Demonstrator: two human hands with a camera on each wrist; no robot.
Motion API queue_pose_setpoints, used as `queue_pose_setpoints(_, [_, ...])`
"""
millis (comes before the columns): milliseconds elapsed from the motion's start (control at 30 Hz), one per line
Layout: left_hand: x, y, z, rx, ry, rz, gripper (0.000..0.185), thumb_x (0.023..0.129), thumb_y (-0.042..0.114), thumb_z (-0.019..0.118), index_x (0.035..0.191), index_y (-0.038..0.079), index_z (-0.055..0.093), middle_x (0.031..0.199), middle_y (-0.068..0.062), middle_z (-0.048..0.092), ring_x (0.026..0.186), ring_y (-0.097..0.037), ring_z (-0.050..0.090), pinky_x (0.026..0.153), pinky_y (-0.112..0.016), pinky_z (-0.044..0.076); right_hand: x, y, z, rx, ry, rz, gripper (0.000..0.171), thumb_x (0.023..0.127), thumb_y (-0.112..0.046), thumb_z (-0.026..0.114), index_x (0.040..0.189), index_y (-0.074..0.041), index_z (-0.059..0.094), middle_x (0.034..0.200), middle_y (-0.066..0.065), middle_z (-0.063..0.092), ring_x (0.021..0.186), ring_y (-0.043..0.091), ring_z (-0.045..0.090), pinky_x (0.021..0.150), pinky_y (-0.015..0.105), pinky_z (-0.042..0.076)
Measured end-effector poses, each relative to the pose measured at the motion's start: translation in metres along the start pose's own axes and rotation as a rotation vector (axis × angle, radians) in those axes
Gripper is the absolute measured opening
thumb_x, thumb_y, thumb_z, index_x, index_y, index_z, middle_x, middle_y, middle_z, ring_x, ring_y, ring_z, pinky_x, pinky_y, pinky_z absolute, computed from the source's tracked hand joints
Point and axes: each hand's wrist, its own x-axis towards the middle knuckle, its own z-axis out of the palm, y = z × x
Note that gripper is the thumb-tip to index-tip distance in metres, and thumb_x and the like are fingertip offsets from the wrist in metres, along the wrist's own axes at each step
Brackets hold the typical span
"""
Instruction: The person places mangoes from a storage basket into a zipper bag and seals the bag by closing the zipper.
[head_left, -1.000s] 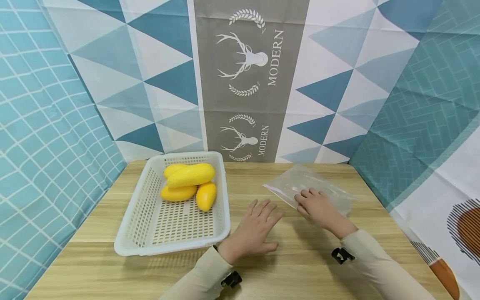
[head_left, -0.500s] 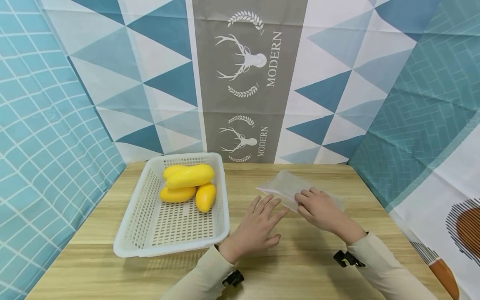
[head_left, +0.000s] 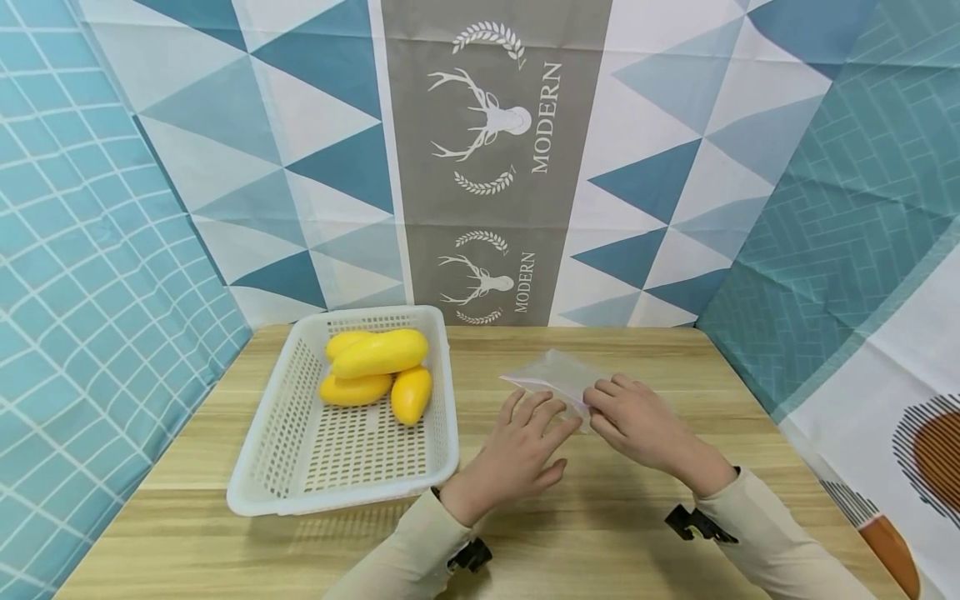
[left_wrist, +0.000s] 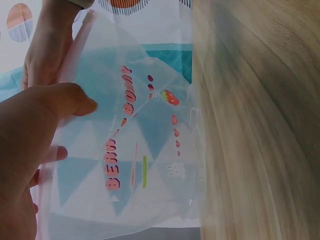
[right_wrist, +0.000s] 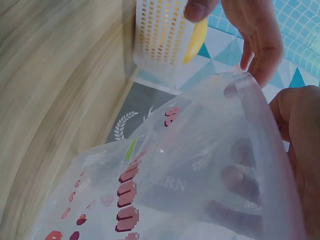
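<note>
One clear plastic bag (head_left: 551,377), printed with pink lettering, centre-right of the frame, lifted off the wooden table (head_left: 615,533). Right hand (head_left: 637,418) pinches the bag's near edge, fingers curled around it. Left hand (head_left: 517,454) touches the same edge, fingers nearly straight. One white perforated basket (head_left: 277,467), left of centre, holding four yellow mangoes (head_left: 381,352).

Bright, even overhead light, soft shadows under the arms, wide-angle bending at the edges (wrist views blurred close up).
</note>
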Motion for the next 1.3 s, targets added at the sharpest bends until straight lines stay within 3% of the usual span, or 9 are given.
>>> queue_pose_setpoints(267, [0.002, 0.000, 0.006, -0.033, 0.126, 0.016, 0.019, 0.089, 0.038, 0.072, 0.105, 0.029, 0.068, 0.111, 0.004, 0.059, 0.122, -0.023, 0.048, 0.102, -0.051, 0.034, 0.002, 0.000, 0.000, 0.029, 0.050, -0.018, 0.015, 0.091, -0.007, 0.061, 0.082, -0.017, 0.053, 0.075, -0.011, 0.041, 0.067, 0.010, 0.035, 0.061, 0.027, 0.032])
queue_pose_setpoints(533, [-0.001, 0.000, 0.014, 0.012, 0.209, 0.073, 0.004, 0.088, 0.032, 0.070, 0.089, 0.030, 0.066, 0.096, 0.009, 0.059, 0.114, -0.019, 0.053, 0.098, -0.051, 0.033, 0.003, 0.001, -0.003, 0.037, 0.057, 0.000, 0.015, 0.092, -0.005, 0.059, 0.083, -0.017, 0.054, 0.076, -0.011, 0.043, 0.068, 0.010, 0.035, 0.061, 0.027, 0.034])
queue_pose_setpoints(700, [-0.004, -0.001, 0.014, 0.019, 0.196, 0.097, 0.006, 0.088, 0.028, 0.069, 0.089, 0.030, 0.064, 0.096, 0.009, 0.058, 0.112, -0.017, 0.052, 0.099, -0.049, 0.034, 0.004, 0.002, -0.007, 0.014, 0.071, 0.027, 0.015, 0.090, -0.004, 0.059, 0.083, -0.016, 0.053, 0.075, -0.008, 0.047, 0.068, 0.012, 0.037, 0.059, 0.029, 0.034])
queue_pose_setpoints(967, [-0.012, -0.002, 0.013, -0.066, 0.145, 0.098, 0.010, 0.088, 0.028, 0.073, 0.090, 0.029, 0.063, 0.097, 0.009, 0.061, 0.113, -0.018, 0.053, 0.099, -0.050, 0.039, 0.004, 0.008, -0.014, 0.016, 0.092, 0.079, 0.019, 0.092, -0.005, 0.056, 0.080, -0.017, 0.050, 0.069, -0.011, 0.038, 0.062, 0.008, 0.033, 0.055, 0.026, 0.031])
queue_pose_setpoints(1133, [-0.018, -0.003, 0.014, -0.105, 0.121, 0.095, 0.002, 0.094, 0.028, 0.065, 0.092, 0.028, 0.066, 0.099, 0.008, 0.061, 0.115, -0.018, 0.053, 0.098, -0.051, 0.040, 0.003, 0.012, -0.018, 0.006, 0.107, 0.110, 0.019, 0.092, -0.004, 0.054, 0.079, -0.018, 0.051, 0.067, -0.012, 0.039, 0.060, 0.008, 0.035, 0.054, 0.027, 0.031])
queue_pose_setpoints(1300, [-0.024, -0.006, 0.015, -0.116, 0.122, 0.104, 0.010, 0.097, 0.029, 0.059, 0.092, 0.028, 0.067, 0.098, 0.008, 0.062, 0.115, -0.018, 0.053, 0.096, -0.050, 0.040, 0.002, 0.016, -0.023, 0.006, 0.127, 0.127, 0.020, 0.092, -0.004, 0.054, 0.079, -0.019, 0.050, 0.067, -0.013, 0.038, 0.062, 0.009, 0.037, 0.054, 0.027, 0.031])
